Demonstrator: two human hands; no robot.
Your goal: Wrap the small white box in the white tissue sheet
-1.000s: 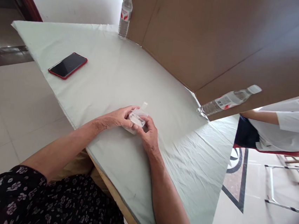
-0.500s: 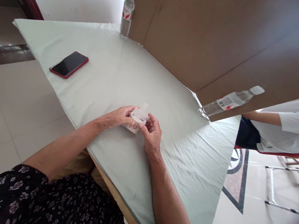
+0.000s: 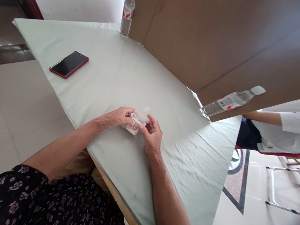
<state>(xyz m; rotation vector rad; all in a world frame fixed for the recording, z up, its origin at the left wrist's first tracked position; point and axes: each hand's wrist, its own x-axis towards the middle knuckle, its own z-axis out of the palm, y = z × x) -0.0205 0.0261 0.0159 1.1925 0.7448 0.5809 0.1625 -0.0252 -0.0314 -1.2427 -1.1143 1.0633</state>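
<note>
A phone [image 3: 69, 64] in a red case lies on the cloth-covered worktop [image 3: 111, 70]. Farther back, a water bottle [image 3: 127, 13] stands against a brown panel [image 3: 186, 31]. The left hand [image 3: 119, 117] has its fingers closed on a small white packet [image 3: 133, 125] near the worktop's front edge. At the packet's right side is the right hand [image 3: 153, 135], thumb touching, fingers curled and partly open; whether they grip it, I cannot tell. Another bottle [image 3: 232, 102] slants beside the panel; beyond sits a person [image 3: 297, 126] in white.
</note>
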